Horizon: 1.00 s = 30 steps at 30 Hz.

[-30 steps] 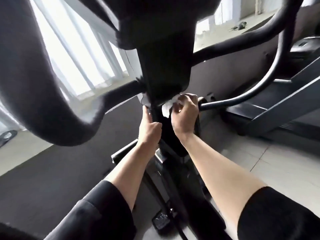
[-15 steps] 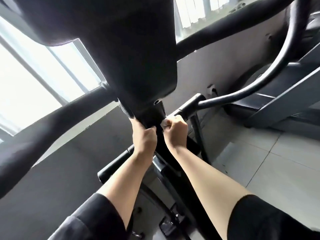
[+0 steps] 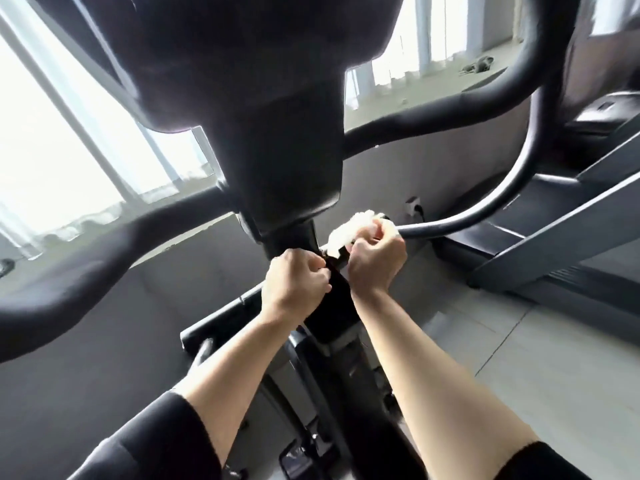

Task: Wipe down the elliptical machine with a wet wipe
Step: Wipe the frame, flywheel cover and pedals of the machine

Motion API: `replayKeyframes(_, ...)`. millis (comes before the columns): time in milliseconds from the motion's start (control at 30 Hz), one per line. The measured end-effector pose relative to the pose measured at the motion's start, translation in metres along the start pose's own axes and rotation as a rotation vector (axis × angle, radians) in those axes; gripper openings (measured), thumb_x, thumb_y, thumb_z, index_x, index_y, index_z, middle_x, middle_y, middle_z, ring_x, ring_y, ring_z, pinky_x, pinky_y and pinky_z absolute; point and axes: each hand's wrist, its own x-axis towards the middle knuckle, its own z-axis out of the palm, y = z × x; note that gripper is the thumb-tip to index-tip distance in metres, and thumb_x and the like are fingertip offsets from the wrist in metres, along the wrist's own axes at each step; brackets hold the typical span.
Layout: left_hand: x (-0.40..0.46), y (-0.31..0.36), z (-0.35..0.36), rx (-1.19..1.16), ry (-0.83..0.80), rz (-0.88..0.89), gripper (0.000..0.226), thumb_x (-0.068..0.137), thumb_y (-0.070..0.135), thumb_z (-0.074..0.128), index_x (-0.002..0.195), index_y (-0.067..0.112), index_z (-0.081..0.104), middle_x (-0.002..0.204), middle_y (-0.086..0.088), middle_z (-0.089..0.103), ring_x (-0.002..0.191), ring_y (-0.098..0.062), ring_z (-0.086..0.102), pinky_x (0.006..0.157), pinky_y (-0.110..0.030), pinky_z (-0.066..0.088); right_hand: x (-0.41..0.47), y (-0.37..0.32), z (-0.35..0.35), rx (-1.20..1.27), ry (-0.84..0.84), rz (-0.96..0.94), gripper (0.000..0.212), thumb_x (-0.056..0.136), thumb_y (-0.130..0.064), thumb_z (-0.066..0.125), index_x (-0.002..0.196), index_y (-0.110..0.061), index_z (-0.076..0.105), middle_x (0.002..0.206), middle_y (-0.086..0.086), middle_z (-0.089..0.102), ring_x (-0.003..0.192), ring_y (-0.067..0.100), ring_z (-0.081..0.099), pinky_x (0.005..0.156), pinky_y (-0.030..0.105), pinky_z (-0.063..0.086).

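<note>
Nearest, two bare forearms in pushed-up dark sleeves [image 3: 149, 441] reach up along the black post [image 3: 332, 299] of the elliptical [image 3: 242, 81]. The left hand [image 3: 294, 285] grips the post just under the console housing, its fingers [image 3: 317, 271] curled round the post's left side. Just right of it and a little higher, the right hand [image 3: 375, 261] is clenched on a bunched white wipe [image 3: 348, 232], fingers clamped round it; the wipe sticks out above the fist and presses against the joint where the right handlebar [image 3: 519, 188] meets the post. The two hands are near each other, with the post between them. Below them the frame runs down to a pedal [image 3: 294, 460] on the tiled floor [image 3: 519, 358]. Farther right stands a treadmill [image 3: 571, 209]. Beyond, a grey wall [image 3: 381, 174] runs under bright windows [image 3: 62, 150], with a small dark object, too blurred to tell, on the sill [image 3: 478, 69].
</note>
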Motion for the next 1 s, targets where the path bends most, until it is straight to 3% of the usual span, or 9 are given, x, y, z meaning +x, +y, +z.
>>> replayKeyframes(100, -0.017, 0.041, -0.012, 0.174, 0.265, 0.375, 0.015, 0.084, 0.018, 0.058, 0.094, 0.020, 0.070, 0.083, -0.001, 0.073, 0.079, -0.025, 0.070, 0.071, -0.039, 0.057, 0.040, -0.039, -0.014, 0.142, 0.141, -0.082, 0.012, 0.082, 0.000, 0.058, 0.091, -0.004, 0.065, 0.087, 0.009, 0.067, 0.077, 0.022, 0.062, 0.076, 0.033, 0.052)
replayKeyframes(200, -0.011, 0.073, -0.037, 0.199, 0.425, 0.674, 0.032, 0.085, 0.005, 0.060, 0.114, 0.014, 0.069, 0.112, -0.003, 0.072, 0.099, -0.024, 0.069, 0.086, -0.039, 0.056, 0.061, -0.070, -0.017, 0.057, 0.122, -0.298, 0.013, 0.081, 0.003, 0.064, 0.090, -0.003, 0.071, 0.093, 0.011, 0.068, 0.075, 0.013, 0.059, 0.066, 0.009, 0.043)
replayKeyframes(300, 0.011, 0.080, -0.046, 0.546, 0.480, 0.856, 0.040, 0.077, 0.003, 0.070, 0.117, 0.005, 0.069, 0.128, -0.010, 0.064, 0.132, -0.027, 0.050, 0.120, -0.038, 0.015, 0.069, -0.068, -0.007, 0.057, 0.089, -0.133, 0.014, 0.085, -0.007, 0.067, 0.094, -0.004, 0.076, 0.094, 0.010, 0.073, 0.080, 0.016, 0.066, 0.068, 0.007, 0.042)
replayKeyframes(400, 0.025, 0.074, -0.046, 0.964, 0.447, 0.884, 0.055, 0.084, 0.019, 0.066, 0.136, 0.005, 0.054, 0.154, -0.015, 0.035, 0.150, -0.029, 0.013, 0.115, -0.041, -0.024, 0.072, -0.064, -0.003, 0.298, -0.012, 0.155, 0.019, 0.085, -0.009, 0.070, 0.102, -0.002, 0.073, 0.096, 0.006, 0.072, 0.083, 0.013, 0.067, 0.072, 0.014, 0.049)
replayKeyframes(500, 0.034, 0.064, -0.042, 1.293, 0.427, 0.816, 0.069, 0.095, 0.033, 0.046, 0.153, 0.008, 0.018, 0.163, -0.011, -0.006, 0.146, -0.032, -0.024, 0.106, -0.050, -0.034, 0.079, -0.082, 0.005, 0.550, -0.025, 0.300, 0.005, 0.088, -0.003, 0.065, 0.089, -0.002, 0.070, 0.076, -0.001, 0.067, 0.059, 0.001, 0.060, 0.062, 0.012, 0.048)
replayKeyframes(667, 0.042, 0.061, -0.037, 1.416, 0.415, 0.867, 0.069, 0.094, 0.029, 0.037, 0.151, -0.002, 0.014, 0.163, -0.013, 0.002, 0.145, -0.034, -0.025, 0.106, -0.053, -0.030, 0.057, -0.071, 0.023, 0.580, -0.206, 0.317, 0.020, 0.089, -0.004, 0.068, 0.071, -0.008, 0.074, 0.075, 0.005, 0.073, 0.071, 0.013, 0.068, 0.074, 0.021, 0.057)
replayKeyframes(767, 0.044, 0.061, -0.034, 1.472, 0.354, 0.889, 0.065, 0.095, 0.028, 0.033, 0.150, -0.004, 0.021, 0.162, -0.017, 0.007, 0.146, -0.035, -0.021, 0.106, -0.052, -0.029, 0.065, -0.072, 0.015, 0.622, -0.036, 0.300, 0.017, 0.086, 0.000, 0.070, 0.072, -0.009, 0.073, 0.072, 0.003, 0.072, 0.071, 0.013, 0.067, 0.070, 0.018, 0.052)
replayKeyframes(900, 0.045, 0.062, -0.031, 1.423, 0.349, 0.942, 0.062, 0.096, 0.029, 0.031, 0.148, -0.004, 0.027, 0.161, -0.020, 0.007, 0.148, -0.034, -0.014, 0.110, -0.051, -0.025, 0.058, -0.081, -0.002, 0.401, -0.210, 0.059, 0.009, 0.082, -0.001, 0.072, 0.078, -0.008, 0.075, 0.072, 0.000, 0.073, 0.067, 0.007, 0.066, 0.068, 0.019, 0.052)
replayKeyframes(1000, 0.046, 0.060, -0.032, 1.321, 0.338, 0.965, 0.059, 0.091, 0.020, 0.025, 0.145, -0.002, 0.036, 0.160, -0.018, 0.017, 0.150, -0.029, -0.005, 0.114, -0.047, -0.023, 0.067, -0.085, -0.034, 0.031, 0.025, -0.556, 0.012, 0.085, 0.001, 0.064, 0.082, -0.006, 0.073, 0.081, 0.001, 0.072, 0.074, 0.009, 0.064, 0.071, 0.025, 0.053)
